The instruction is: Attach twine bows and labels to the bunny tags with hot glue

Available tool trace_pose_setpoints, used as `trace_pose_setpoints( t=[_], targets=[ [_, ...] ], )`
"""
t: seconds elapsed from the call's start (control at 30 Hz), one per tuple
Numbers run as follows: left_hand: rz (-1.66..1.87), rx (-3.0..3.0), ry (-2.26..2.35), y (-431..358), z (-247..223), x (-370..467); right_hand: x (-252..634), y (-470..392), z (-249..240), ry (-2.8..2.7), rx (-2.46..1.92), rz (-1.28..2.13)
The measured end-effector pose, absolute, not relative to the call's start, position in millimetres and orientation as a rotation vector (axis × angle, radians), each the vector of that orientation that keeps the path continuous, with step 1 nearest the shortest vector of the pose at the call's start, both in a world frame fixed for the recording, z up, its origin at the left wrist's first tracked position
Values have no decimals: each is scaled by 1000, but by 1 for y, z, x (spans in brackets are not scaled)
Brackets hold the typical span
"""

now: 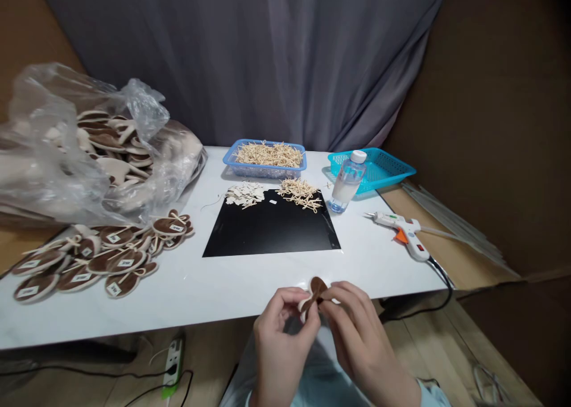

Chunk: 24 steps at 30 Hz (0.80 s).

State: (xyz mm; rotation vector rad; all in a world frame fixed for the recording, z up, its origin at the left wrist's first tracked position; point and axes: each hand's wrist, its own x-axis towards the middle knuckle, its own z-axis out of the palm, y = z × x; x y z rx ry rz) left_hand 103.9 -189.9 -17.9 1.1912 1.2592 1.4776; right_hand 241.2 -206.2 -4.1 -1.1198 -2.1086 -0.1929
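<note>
Just past the table's front edge, my left hand pinches a small brown plush piece with a cream edge. My right hand grips the same piece from the other side, its fingertips closed at the middle, where they hide part of it. Similar brown-and-cream plush pieces, with white labels and cream bows, lie piled at the left of the table. On a black mat ahead of my hands rest a heap of white labels and a heap of cream cord bows.
A blue basket of cord bows stands at the back. To its right are a water bottle and a turquoise basket. A corded glue gun lies at the right edge. A plastic bag of plush pieces fills the left.
</note>
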Motion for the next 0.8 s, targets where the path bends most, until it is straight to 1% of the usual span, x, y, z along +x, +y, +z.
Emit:
trace_pose_setpoints(
  t=[0.17,0.37,0.7,0.8],
  targets=[
    [1271,1281,1231,-189,-19,98,243,-199,1,-2139,-1093,115],
    [1204,1122,1149,-188,-14,94,242,-200,1,-2083,-1139,354],
    [1221,959,1108,-191,-13,90,234,-203,3,-1988,-1104,428],
    [1187,917,1083,-192,-12,85,235,-204,8,-1900,-1095,543]
  ],
)
